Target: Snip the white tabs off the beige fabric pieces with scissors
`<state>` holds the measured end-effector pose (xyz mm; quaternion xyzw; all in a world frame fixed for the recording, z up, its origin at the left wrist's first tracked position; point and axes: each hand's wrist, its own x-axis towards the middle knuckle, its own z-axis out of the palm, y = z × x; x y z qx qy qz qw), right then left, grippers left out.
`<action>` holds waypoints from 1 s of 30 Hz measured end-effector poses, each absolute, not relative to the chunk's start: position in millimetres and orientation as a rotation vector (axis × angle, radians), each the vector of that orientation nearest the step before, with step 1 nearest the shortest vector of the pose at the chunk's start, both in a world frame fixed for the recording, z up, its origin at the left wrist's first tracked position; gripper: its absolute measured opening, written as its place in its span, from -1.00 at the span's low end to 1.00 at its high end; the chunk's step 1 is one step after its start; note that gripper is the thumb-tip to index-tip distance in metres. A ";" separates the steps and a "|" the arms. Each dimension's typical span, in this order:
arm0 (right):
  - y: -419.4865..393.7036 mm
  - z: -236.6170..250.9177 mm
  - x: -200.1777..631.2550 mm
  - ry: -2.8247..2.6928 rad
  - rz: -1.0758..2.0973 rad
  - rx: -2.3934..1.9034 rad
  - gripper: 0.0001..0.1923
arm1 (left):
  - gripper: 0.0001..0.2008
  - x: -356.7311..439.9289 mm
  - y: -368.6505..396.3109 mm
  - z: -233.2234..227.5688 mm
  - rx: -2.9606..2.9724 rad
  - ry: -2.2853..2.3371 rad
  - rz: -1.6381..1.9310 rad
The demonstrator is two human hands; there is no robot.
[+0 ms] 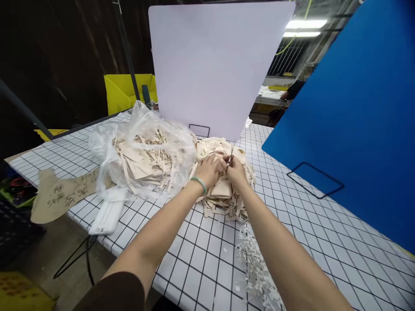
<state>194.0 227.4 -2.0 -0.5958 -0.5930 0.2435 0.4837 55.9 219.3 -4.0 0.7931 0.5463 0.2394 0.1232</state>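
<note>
1. Head view: the left hand (207, 170) and the right hand (236, 169) meet over a heap of cream fabric pieces (223, 190) near the middle of the worktop (324, 242), which is covered in a white sheet with a black grid.
2. The left hand, with a green bracelet (199, 182) on its wrist, is closed on a bit of the fabric at the top of the heap.
3. The right hand is closed around small scissors (230, 159), whose thin blades stick up just above the fingers; both hands touch at the fingertips.
4. The heap lies just in front of a white upright board (214, 65) and between a blue board (356, 121) on the right and a clear plastic bag (142, 147) on the left.
5. The bag holds more cream fabric and straps and touches the heap's left side.
6. A trail of small white snippets (256, 268) lies on the worktop below the heap, running toward the near edge.
7. A brown paper pattern with handwriting (61, 194) hangs over the worktop's left edge, near the bag.
8. A yellow bin (121, 93) stands behind the worktop at the far left.
9. A person in dark clothes (293, 90) is far off at another table.
</note>
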 end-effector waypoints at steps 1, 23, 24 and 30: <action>219.3 2.6 197.8 -1.425 0.562 -1.468 -0.65 | -0.62 43.1 205.5 -2.4 2.303 1.632 0.738; 61.8 -60.6 100.1 -1.369 1.332 -1.269 -0.65 | -0.76 -27.0 -14.5 -53.6 2.224 1.742 0.248; 58.1 -64.7 98.6 -1.382 1.343 -1.297 -0.67 | -0.77 -17.7 -29.2 -56.3 2.248 1.658 0.225; 36.7 -73.3 114.8 -1.405 1.302 -1.400 -0.82 | -0.90 -18.7 -34.2 -42.2 2.257 1.268 0.293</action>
